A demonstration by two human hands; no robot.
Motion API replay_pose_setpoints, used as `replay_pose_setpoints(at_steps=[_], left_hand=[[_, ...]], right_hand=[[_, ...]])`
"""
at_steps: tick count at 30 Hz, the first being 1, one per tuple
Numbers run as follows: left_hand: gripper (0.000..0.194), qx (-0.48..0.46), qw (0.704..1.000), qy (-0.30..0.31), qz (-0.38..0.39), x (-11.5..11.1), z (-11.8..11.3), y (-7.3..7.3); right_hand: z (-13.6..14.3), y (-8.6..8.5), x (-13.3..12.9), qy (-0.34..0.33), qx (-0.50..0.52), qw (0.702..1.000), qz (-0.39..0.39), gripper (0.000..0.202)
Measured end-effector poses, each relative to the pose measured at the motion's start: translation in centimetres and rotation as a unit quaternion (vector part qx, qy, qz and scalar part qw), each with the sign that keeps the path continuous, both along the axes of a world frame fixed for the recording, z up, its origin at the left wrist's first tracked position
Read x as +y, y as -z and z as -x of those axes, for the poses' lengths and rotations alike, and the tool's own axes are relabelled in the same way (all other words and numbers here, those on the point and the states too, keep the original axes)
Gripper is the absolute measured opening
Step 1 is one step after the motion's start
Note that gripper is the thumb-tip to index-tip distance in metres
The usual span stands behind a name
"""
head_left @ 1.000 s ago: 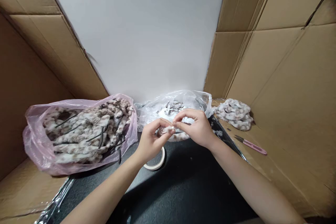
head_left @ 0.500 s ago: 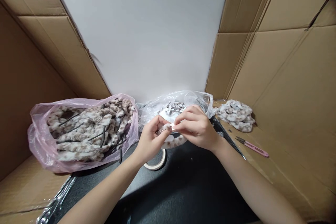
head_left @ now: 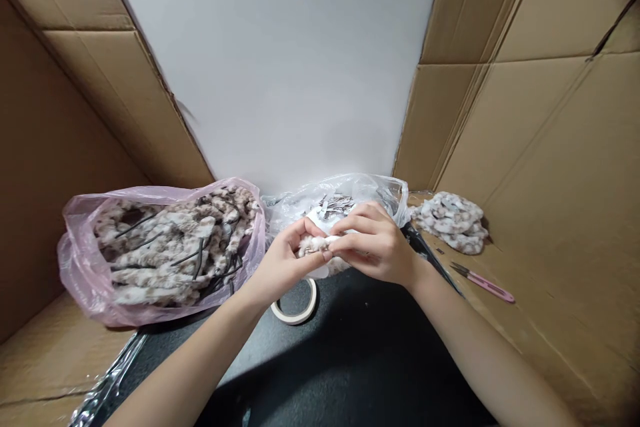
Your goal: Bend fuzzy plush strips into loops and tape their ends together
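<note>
Two bare forearms reach up from the bottom edge over a dark mat (head_left: 350, 360), which lies between cardboard (head_left: 565, 213) walls. Just beyond the wrists, a tape roll (head_left: 296, 303) lies flat on the mat, partly under the left hand (head_left: 280, 267). That hand is curled, thumb and fingertips pinched on a small fuzzy piece (head_left: 316, 245), cream with brown spots. The right hand (head_left: 376, 247) meets it from the other side, fingers bent and closed on the same piece, so both hands hold it together above the mat, just in front of a clear bag (head_left: 385, 190). What sits between the fingertips is too small to make out. The clear bag holds a heap of small metal clips (head_left: 334, 203). To the left, a pink bag (head_left: 80, 260) lies open on its side, stuffed with spotted fuzzy bands (head_left: 170, 240) and dark strips. To the right, pink snips (head_left: 483, 278) rest on the cardboard floor, and beyond them sits a small pile (head_left: 450, 220) of the same spotted fabric. A plain white wall (head_left: 290, 67) closes the back.
</note>
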State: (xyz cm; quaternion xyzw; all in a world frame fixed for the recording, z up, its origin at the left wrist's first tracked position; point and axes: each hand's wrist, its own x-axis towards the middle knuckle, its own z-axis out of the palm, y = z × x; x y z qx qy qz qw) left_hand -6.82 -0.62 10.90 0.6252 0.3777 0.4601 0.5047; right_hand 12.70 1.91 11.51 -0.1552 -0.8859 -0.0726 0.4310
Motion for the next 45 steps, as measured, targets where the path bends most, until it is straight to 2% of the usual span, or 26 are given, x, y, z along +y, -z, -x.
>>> replay_pose_setpoints(at_steps=[5,10,15,17,19,20,21,24,28,31,32,34,36,38,41,43,45], left_hand=[[0.034,0.009,1.000,0.004,-0.018,0.2,0.3,0.0],[0.032,0.000,1.000,-0.013,-0.023,0.3,0.3,0.0],[0.025,0.021,0.998,-0.036,-0.049,0.1,0.0,0.0],[0.022,0.035,0.996,-0.047,-0.065,0.1,-0.1,-0.1],[0.018,0.062,0.992,-0.064,-0.090,0.1,-0.1,-0.2],[0.016,0.080,0.989,-0.075,-0.103,0.1,0.0,-0.3],[0.015,0.103,0.984,-0.087,-0.117,0.1,0.0,-0.4],[0.014,0.189,0.960,-0.115,-0.173,0.0,0.3,-0.5],[0.010,0.323,0.892,-0.136,-0.286,-0.1,0.5,-0.4],[0.011,0.396,0.855,-0.094,-0.321,0.0,0.6,-0.4],[0.012,0.407,0.855,-0.066,-0.316,0.1,0.6,-0.4],[0.016,0.395,0.877,-0.005,-0.273,0.3,0.7,-0.4],[0.023,0.346,0.918,0.069,-0.180,0.5,0.9,-0.3],[0.032,0.274,0.948,0.155,-0.050,0.8,1.1,-0.1],[0.047,0.162,0.946,0.254,0.123,1.1,1.2,0.4],[0.047,0.117,0.939,0.277,0.168,1.2,1.0,0.8],[0.040,0.083,0.941,0.276,0.176,1.1,0.7,1.1]], right_hand=[[0.0,-0.1,0.1,-0.044,-0.018,0.997,0.054,0.011],[-0.3,-0.8,-0.5,-0.076,-0.022,0.982,0.169,0.021],[-0.6,-1.3,-1.0,-0.041,-0.006,0.958,0.283,0.051],[-0.4,-1.3,-1.1,0.001,-0.033,0.955,0.294,0.039],[-0.1,-1.2,-0.9,0.050,-0.072,0.957,0.278,0.013],[0.0,-1.1,-0.9,0.068,-0.087,0.957,0.268,0.009],[0.2,-1.0,-0.8,0.079,-0.098,0.957,0.263,0.015],[0.5,-0.8,-0.7,0.064,-0.110,0.949,0.290,0.026],[0.5,-0.8,-0.8,0.019,-0.100,0.924,0.369,0.031],[0.4,-0.7,-0.7,-0.006,-0.088,0.898,0.430,0.035],[0.3,-0.6,-0.5,-0.015,-0.085,0.885,0.458,0.035],[0.1,-0.2,0.0,-0.043,-0.074,0.845,0.528,0.037],[0.0,0.4,0.5,-0.088,-0.059,0.786,0.609,0.038],[-0.1,0.9,1.0,-0.134,-0.043,0.725,0.674,0.039],[0.0,1.4,1.4,-0.179,-0.039,0.670,0.720,0.039],[0.2,1.5,1.4,-0.191,-0.039,0.651,0.734,0.039],[0.3,1.5,1.4,-0.192,-0.033,0.638,0.745,0.039]])
